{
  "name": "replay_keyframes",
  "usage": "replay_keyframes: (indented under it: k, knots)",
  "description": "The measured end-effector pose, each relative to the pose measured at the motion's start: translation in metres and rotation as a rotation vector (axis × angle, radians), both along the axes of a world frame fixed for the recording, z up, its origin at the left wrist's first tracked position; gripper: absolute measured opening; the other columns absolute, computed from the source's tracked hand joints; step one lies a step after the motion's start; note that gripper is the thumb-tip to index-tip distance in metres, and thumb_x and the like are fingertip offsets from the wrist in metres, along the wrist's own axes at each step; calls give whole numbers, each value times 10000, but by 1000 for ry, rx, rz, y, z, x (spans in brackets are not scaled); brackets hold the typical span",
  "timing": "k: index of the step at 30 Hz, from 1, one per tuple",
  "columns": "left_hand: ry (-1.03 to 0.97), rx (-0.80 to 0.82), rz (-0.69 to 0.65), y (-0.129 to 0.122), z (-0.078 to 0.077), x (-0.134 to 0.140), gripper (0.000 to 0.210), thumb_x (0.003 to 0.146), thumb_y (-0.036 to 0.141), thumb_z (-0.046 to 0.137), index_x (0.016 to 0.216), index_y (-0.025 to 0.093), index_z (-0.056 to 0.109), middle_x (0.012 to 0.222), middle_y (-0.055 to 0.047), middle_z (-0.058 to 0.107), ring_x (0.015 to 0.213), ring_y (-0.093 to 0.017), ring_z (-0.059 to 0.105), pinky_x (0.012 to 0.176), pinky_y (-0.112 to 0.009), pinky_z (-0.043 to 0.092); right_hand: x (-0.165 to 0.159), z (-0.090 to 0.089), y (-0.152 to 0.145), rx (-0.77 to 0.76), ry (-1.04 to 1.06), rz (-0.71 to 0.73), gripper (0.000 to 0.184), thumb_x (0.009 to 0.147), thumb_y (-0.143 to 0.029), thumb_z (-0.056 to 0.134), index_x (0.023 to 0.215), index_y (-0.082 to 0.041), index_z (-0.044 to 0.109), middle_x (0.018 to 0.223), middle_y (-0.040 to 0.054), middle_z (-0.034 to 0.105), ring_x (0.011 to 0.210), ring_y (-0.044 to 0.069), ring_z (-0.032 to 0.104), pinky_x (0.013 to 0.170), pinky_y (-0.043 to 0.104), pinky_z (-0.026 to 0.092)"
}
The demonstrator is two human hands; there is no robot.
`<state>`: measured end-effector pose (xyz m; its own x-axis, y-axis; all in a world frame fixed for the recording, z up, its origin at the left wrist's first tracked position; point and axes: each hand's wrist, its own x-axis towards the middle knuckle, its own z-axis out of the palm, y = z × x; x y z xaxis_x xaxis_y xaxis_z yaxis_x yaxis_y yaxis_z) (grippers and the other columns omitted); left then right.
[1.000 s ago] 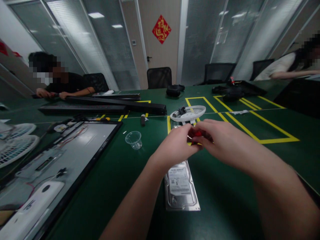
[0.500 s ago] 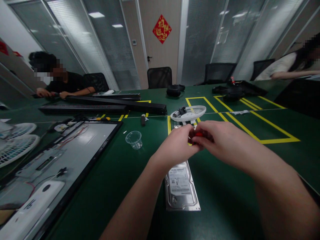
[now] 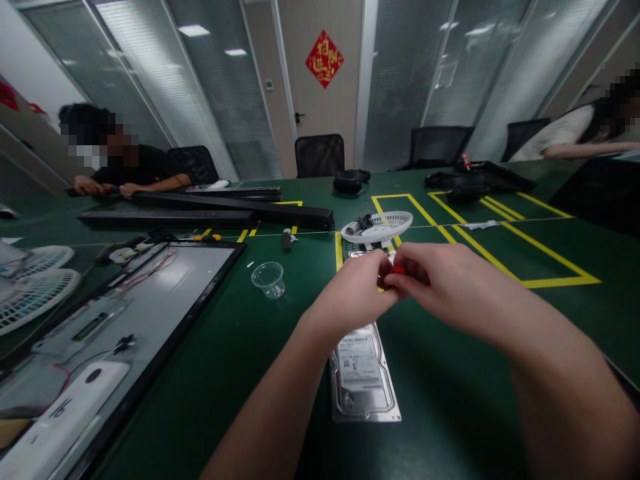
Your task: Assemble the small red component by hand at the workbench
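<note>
In front of me the fingers of my left hand (image 3: 356,285) and my right hand (image 3: 436,270) are closed and meet at their tips. A small red object (image 3: 399,269) shows between them, against my right fingers; the rest of it is hidden, so its kind is unclear. What my left fingers pinch is also covered. On the table below my wrists lies a hard drive (image 3: 361,370), label side up, its far end hidden by my left hand. Another silvery metal edge (image 3: 357,254) peeks out just beyond my fingers.
A clear plastic cup (image 3: 269,279) stands left of my hands. Behind them is a white basket (image 3: 400,228) with dark parts. A large opened panel (image 3: 185,280) bearing a white device (image 3: 75,413) fills the left. Long black bars (image 3: 295,215) lie farther back. Two people sit across the table.
Both hands stay in nearly the same place, with only a tiny shift around the red object. The hard drive, cup and basket have not moved.
</note>
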<state>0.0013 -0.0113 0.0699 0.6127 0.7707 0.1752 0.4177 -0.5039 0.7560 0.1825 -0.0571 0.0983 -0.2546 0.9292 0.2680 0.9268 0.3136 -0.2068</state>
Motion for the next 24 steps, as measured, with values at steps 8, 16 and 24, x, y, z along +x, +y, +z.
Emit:
replay_keyframes:
  k: [8, 16, 24]
  knots:
    - [-45, -11, -27, 0, -1, -1, 162, 926, 173, 672, 1079, 170, 724, 1156, -121, 811, 1035, -257, 759, 874, -376, 619, 1, 3, -2, 54, 34, 163, 273, 911, -19, 572, 1009, -209, 741, 1053, 87, 747, 924, 250, 703, 789, 361, 494]
    - [-24, 9, -7, 1, 0, -1, 137, 868, 227, 727, 993, 178, 700, 1019, -92, 805, 926, -263, 746, 792, -380, 597, 2, 1, -1, 12, 16, 27, 76, 985, -279, 708, 961, -214, 739, 891, 69, 751, 754, 248, 672, 644, 352, 432]
    - [-58, -28, -23, 2, -1, -2, 220, 885, 201, 735, 1102, 168, 718, 1154, -121, 803, 1030, -268, 753, 873, -394, 621, 0, 2, -1, 25, 31, 118, 224, 937, -56, 615, 1034, -204, 753, 1020, 80, 747, 890, 247, 694, 761, 357, 482]
